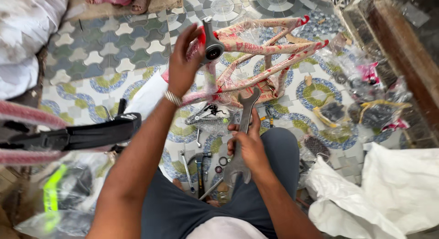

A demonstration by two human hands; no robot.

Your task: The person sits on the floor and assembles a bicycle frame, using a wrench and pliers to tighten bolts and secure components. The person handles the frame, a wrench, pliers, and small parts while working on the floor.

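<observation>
Left hand [183, 65] gripping wrapped bike frame [256, 51]; right hand [249, 145] holding big spanner [242, 134].
Risk: plastic wrap slipping, frame dropping onto floor [114, 42].

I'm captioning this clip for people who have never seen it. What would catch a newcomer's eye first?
First, the red-and-cream bicycle frame wrapped in clear plastic, at top centre over the patterned tile floor. The left hand grips it beside the grey metal bracket shell. Just below, the right hand holds a large grey steel open-ended spanner upright, above small tools lying on the floor.
</observation>
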